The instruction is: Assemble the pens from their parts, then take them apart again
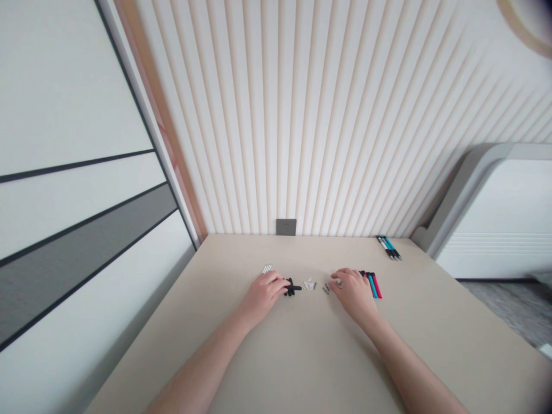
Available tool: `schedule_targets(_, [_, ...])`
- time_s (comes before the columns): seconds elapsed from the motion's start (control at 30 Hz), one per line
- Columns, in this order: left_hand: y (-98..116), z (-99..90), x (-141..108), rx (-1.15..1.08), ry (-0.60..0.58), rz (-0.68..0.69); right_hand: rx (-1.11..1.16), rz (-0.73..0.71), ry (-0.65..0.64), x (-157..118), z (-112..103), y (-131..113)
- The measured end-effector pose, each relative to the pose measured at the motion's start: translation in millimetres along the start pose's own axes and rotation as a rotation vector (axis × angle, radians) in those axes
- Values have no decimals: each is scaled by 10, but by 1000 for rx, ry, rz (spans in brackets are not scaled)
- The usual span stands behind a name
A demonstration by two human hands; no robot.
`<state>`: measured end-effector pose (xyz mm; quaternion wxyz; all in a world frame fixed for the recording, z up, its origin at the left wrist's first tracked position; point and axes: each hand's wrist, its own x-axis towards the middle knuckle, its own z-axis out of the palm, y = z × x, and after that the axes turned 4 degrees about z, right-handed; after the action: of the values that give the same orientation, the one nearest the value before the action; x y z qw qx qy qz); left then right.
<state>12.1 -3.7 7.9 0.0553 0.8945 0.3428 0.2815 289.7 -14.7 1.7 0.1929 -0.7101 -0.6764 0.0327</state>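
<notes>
My left hand is closed, its thumb and fingertips pinching a black pen part that points right, with a pale tip at its end. Several more black pen parts lie heaped beneath and around it. My right hand hovers low over the table with fingers curved and thumb and forefinger apart. Beside its fingertips lie several small grey pieces, which look like springs. Between the hands is a loose cluster of small white pieces. Colored pen barrels, red and teal, lie partly behind my right hand.
Thin white sticks lie beyond my left hand. Several assembled-looking pens rest at the back right of the beige table. A ribbed wall with a dark socket closes off the back; a white cabinet stands left.
</notes>
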Motion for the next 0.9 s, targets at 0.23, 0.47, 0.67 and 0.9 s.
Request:
schedule_targets(0.23, [-2, -3, -1, 5, 42, 21, 87, -35, 37, 25, 15, 29])
schedule_targets(0.47, [13, -13, 6, 17, 42, 15, 721, -81, -133, -9, -24, -188])
schedule_targets(0.67, [5, -3, -2, 16, 58, 23, 899, -71, -263, -73, 54, -293])
schedule_targets(0.9, [17, 4, -13, 21, 37, 39, 905, -54, -273, -129, 97, -374])
